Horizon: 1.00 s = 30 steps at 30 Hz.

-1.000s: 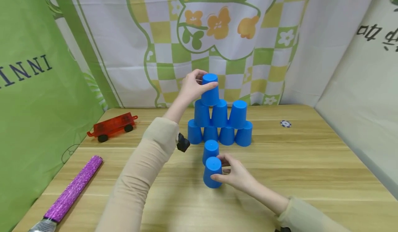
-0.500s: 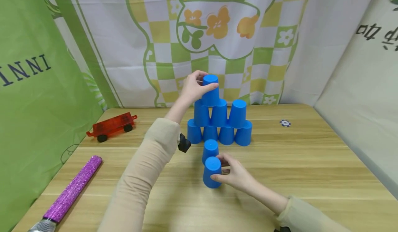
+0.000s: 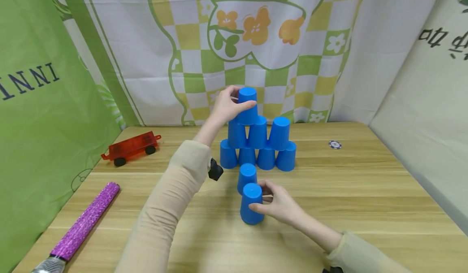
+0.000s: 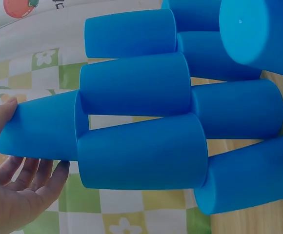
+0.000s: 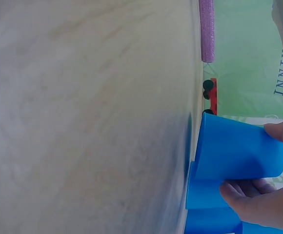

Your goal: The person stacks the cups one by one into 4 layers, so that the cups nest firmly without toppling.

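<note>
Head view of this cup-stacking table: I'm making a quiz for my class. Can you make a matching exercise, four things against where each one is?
Things:
1. red translucent toy cart
2. purple glitter microphone
3. topmost blue plastic cup
4. small round black-and-white token

Places:
A. gripped by the left hand on the pyramid
B. far left, by the green cloth
C. right of the pyramid
D. near left corner

Pairs: 1-B, 2-D, 3-A, 4-C

Open tabletop point(image 3: 365, 191) right of cup pyramid point(image 3: 258, 143)

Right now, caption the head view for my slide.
Left hand grips the top cup of a blue cup pyramid; right hand holds another cup on the table.
</note>
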Available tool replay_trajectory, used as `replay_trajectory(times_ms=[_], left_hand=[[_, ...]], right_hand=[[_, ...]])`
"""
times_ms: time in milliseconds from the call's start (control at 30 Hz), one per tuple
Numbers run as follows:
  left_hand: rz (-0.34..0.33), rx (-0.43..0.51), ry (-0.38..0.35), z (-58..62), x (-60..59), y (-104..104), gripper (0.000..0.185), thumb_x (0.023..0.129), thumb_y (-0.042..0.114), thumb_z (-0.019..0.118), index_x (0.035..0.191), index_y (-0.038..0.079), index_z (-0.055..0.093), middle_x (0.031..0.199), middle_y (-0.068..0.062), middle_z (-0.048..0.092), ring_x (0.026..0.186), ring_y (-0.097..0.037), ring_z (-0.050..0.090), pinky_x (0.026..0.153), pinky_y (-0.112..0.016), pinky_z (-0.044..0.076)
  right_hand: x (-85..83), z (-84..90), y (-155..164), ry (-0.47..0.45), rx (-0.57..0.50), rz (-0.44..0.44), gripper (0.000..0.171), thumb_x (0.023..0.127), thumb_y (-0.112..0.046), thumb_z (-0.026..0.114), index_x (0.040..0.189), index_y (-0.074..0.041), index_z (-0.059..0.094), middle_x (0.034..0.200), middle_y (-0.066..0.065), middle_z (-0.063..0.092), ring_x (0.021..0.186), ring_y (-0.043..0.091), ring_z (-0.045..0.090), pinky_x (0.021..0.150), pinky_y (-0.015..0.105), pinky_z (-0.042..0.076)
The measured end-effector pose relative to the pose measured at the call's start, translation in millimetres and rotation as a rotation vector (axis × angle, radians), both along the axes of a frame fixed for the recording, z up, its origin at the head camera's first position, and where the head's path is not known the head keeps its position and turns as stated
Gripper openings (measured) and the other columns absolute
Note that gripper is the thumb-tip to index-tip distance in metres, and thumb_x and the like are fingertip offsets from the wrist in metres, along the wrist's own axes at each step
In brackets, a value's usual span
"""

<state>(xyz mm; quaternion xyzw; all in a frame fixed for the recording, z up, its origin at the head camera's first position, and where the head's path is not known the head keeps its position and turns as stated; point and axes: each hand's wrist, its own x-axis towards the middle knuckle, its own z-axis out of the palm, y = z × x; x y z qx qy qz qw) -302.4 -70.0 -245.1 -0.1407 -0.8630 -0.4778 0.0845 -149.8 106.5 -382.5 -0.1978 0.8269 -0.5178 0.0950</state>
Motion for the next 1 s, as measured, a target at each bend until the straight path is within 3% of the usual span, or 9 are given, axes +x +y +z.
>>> replay_trajectory(times_ms=[267, 500, 833, 1000], left_hand=[[-0.002, -0.002, -0.001, -1.6, 2.7, -2.1, 0.061, 0.082, 0.037, 0.071, 0.132, 0.009, 0.048, 0.126, -0.011, 0.056, 0.116, -0.024, 0.054, 0.096, -0.038, 0.048], [-0.021, 0.017, -0.021, -7.9, 11.7, -12.9, 0.07, 0.082, 0.038, 0.071, 0.139, 0.011, 0.04, 0.138, -0.01, 0.049, 0.126, -0.027, 0.048, 0.102, -0.04, 0.044], [-0.056, 0.169, 0.038, -31.1, 46.4, -42.4, 0.063, 0.087, 0.032, 0.068, 0.139, 0.011, 0.04, 0.143, -0.006, 0.045, 0.131, -0.024, 0.044, 0.105, -0.041, 0.042], [-0.066, 0.189, 0.026, -50.8, 64.6, -51.7, 0.06, 0.087, 0.028, 0.067, 0.138, 0.01, 0.042, 0.142, -0.007, 0.047, 0.131, -0.024, 0.044, 0.106, -0.045, 0.041]], right_hand=[[-2.6, 7.9, 10.4, 0.03, -0.003, 0.003, 0.046, 0.081, -0.02, 0.073, 0.115, 0.005, 0.054, 0.113, 0.02, 0.062, 0.103, 0.033, 0.063, 0.088, 0.04, 0.055], [-3.7, 22.0, 30.5, 0.051, -0.016, -0.058, 0.043, 0.083, -0.019, 0.072, 0.116, 0.002, 0.053, 0.116, 0.019, 0.061, 0.105, 0.03, 0.062, 0.09, 0.041, 0.054], [-8.0, 44.2, 70.0, 0.113, 0.021, -0.206, 0.044, 0.088, -0.02, 0.067, 0.124, 0.0, 0.051, 0.116, 0.018, 0.06, 0.109, 0.033, 0.06, 0.088, 0.042, 0.054], [-16.0, 55.3, 85.9, 0.138, 0.056, -0.292, 0.048, 0.089, -0.024, 0.065, 0.128, -0.001, 0.048, 0.118, 0.018, 0.057, 0.101, 0.007, 0.059, 0.086, 0.037, 0.052]])
